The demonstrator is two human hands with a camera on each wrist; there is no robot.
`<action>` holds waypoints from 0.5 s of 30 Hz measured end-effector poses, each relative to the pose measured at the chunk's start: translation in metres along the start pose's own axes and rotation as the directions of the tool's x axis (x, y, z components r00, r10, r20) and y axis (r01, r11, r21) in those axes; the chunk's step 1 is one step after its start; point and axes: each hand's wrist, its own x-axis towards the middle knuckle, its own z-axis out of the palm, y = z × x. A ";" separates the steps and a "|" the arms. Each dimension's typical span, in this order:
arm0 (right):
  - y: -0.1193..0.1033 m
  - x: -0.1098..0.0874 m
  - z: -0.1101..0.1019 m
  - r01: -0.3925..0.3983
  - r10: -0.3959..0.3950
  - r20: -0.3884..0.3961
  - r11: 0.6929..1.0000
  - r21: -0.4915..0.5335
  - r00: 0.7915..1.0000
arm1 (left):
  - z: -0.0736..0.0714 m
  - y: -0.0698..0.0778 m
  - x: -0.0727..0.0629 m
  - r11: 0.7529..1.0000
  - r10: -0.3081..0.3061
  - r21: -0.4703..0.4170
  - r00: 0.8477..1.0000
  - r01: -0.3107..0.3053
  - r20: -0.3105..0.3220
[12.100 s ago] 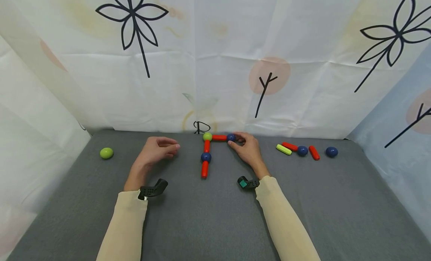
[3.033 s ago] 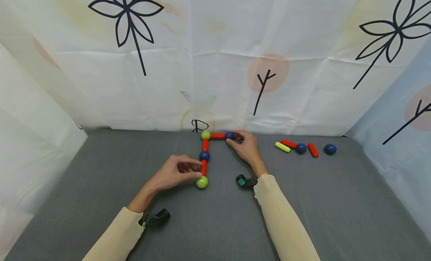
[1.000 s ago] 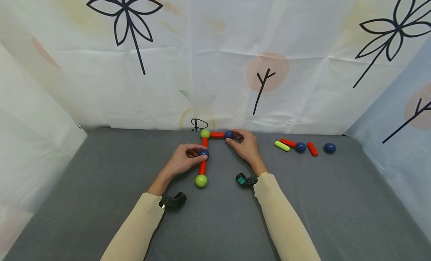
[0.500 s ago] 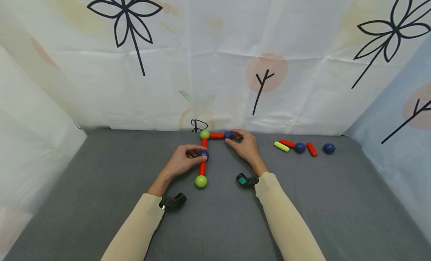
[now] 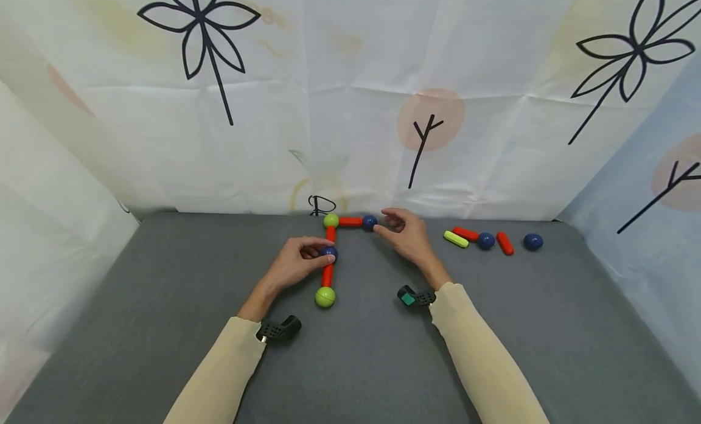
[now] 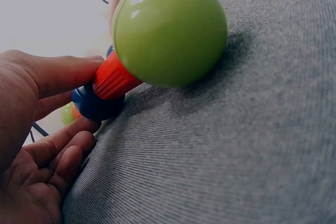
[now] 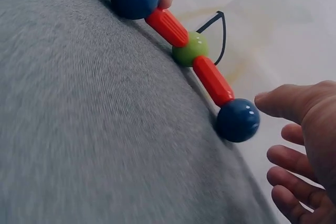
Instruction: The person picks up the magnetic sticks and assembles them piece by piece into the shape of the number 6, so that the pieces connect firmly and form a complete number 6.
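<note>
An L-shaped chain of balls and red rods lies on the grey cloth. My left hand [image 5: 296, 260] pinches the middle blue ball [image 6: 97, 103] between thumb and fingers. From that ball one red rod [image 5: 327, 275] runs nearer to a green ball [image 6: 170, 30], and another red rod [image 5: 331, 234] leads back to the corner green ball [image 7: 190, 49]. A third red rod [image 7: 212, 81] goes right from the corner to the end blue ball [image 7: 238, 120]. Just right of this ball, my right hand [image 5: 408, 232] has its fingers loosely parted, the thumb tip [image 7: 265, 100] slightly off the ball.
Loose pieces lie at the right: a yellow-green rod [image 5: 456, 239], a red rod [image 5: 465, 233] against a blue ball [image 5: 485, 241], another red rod [image 5: 505, 243] and a separate blue ball [image 5: 533, 241]. A patterned white curtain [image 5: 356, 107] stands behind the table.
The green ball from the far left now sits at the chain's near end. My left hand moved up to the middle blue ball. My right hand released the end blue ball, shifting right.
</note>
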 end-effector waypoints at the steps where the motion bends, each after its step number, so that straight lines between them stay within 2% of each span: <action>1: 0.000 -0.002 -0.003 0.008 -0.008 -0.004 1.000 -0.011 1.000 | 0.000 0.000 0.000 1.000 0.000 -0.001 1.000 0.000 0.001; 9: 0.001 -0.016 -0.032 0.061 -0.065 -0.041 0.993 -0.099 0.997 | -0.001 0.000 -0.001 1.000 0.012 0.005 1.000 -0.012 0.008; 15: 0.009 -0.027 -0.054 0.114 -0.134 -0.114 0.979 -0.168 0.984 | -0.001 -0.001 -0.001 1.000 0.014 0.002 1.000 -0.014 0.008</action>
